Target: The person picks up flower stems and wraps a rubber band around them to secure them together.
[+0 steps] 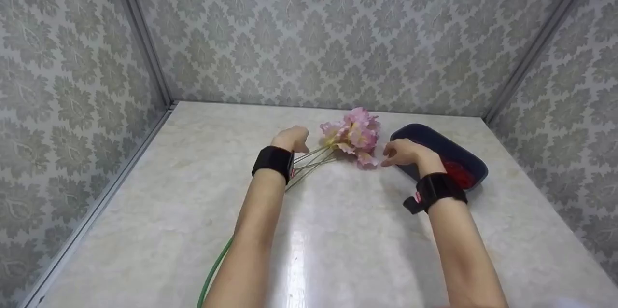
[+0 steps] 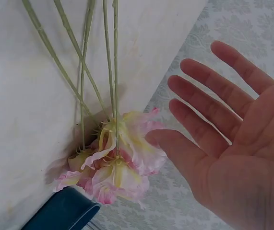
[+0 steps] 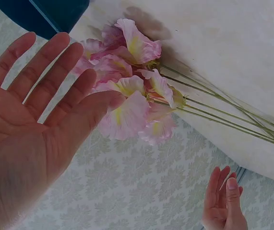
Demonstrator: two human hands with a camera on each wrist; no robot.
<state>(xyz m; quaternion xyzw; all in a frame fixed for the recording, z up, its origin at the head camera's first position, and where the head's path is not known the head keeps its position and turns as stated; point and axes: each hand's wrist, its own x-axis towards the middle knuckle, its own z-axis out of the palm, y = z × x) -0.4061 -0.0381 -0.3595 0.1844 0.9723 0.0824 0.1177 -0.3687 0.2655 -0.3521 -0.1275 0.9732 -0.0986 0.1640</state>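
While the right hand [image 1: 404, 152] hides the tray's [image 1: 437, 140] near rim, flowers [image 1: 355, 135] lie clear.

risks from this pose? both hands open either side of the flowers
1. Neither the left hand nor the right hand grips the flowers; a loose grab could crush the petals.
2. The thin stems fan out apart, so one might get left behind.
3. The tray sits close behind the right hand; a reach could knock it.

No legible text — no labels, brands, numbers
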